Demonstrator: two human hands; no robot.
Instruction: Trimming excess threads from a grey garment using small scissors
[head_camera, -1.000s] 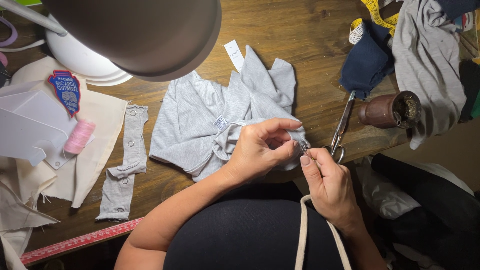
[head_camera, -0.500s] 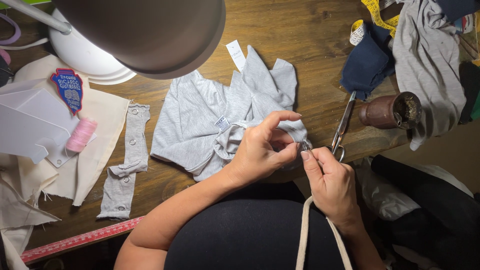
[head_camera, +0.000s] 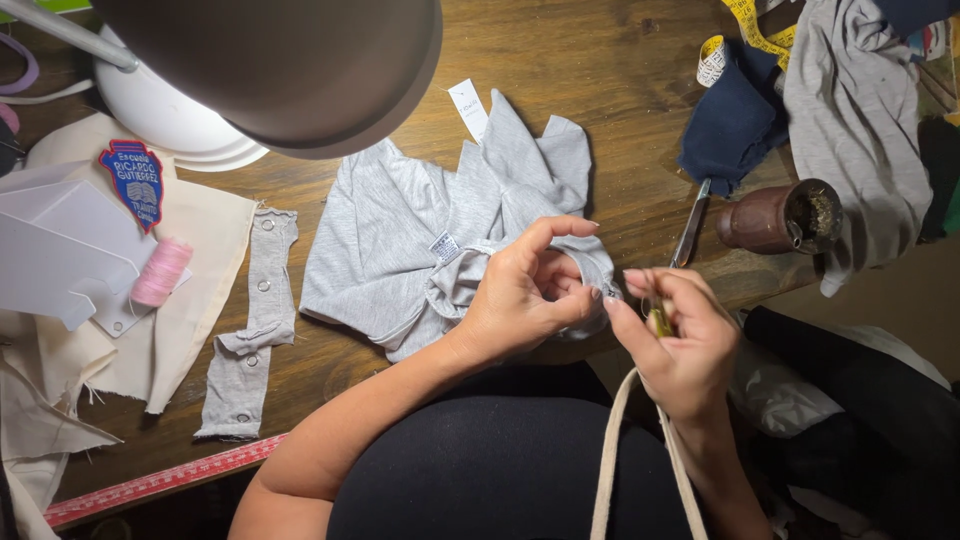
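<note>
Grey jersey garment (head_camera: 420, 250) lies spread on the brown wooden counter (head_camera: 600, 60), its near edge gathered up at the counter's front. The left hand (head_camera: 525, 290) is pinched shut on that bunched hem, thumb and curled fingers clamped around the cloth. Compared with half a second ago the right hand (head_camera: 680, 340) has drawn slightly away from the fabric and sits a little lower, closed on a small yellowish tool (head_camera: 660, 320) whose tip points at the hem; what kind of tool it is cannot be made out. The two hands are just beside each other, nearly touching, so the work at the hem edge seems to be going on in short strokes.

Metal scissors (head_camera: 690, 225) lie just behind the right hand, beside a brown ceramic cup (head_camera: 780, 215) and dark blue cloth (head_camera: 735, 120). To the left rest a grey snap-button strip (head_camera: 250, 320), a pink thread spool (head_camera: 160, 272) and cream fabric (head_camera: 190, 230). A brown lamp shade (head_camera: 290, 60) hides the far counter.
</note>
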